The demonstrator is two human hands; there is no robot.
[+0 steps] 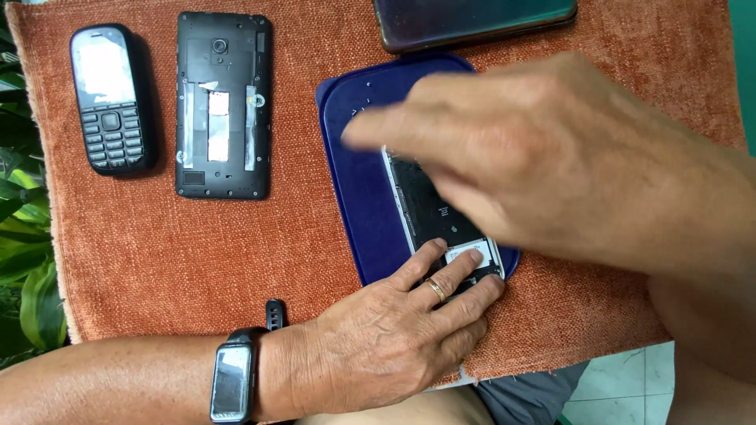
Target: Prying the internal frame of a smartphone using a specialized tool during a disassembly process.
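Observation:
My left hand point(394, 334) lies flat on the near end of an opened white-edged phone point(425, 206), its fingertips pressing the phone's lower edge. The phone lies back-open on a dark blue tray point(358, 197). My right hand point(535, 149) hovers blurred over the phone, fingers extended to the left, holding nothing that I can see. It hides the phone's upper right part. A ring sits on one finger of my left hand, and a black band with a screen wraps its wrist.
An orange woven mat point(197, 252) covers the surface. On it at the far left lie a black keypad phone point(110, 98) and a black phone shell point(224, 104) with its back removed. A dark smartphone point(472, 20) lies at the top. Green leaves point(20, 260) border the left.

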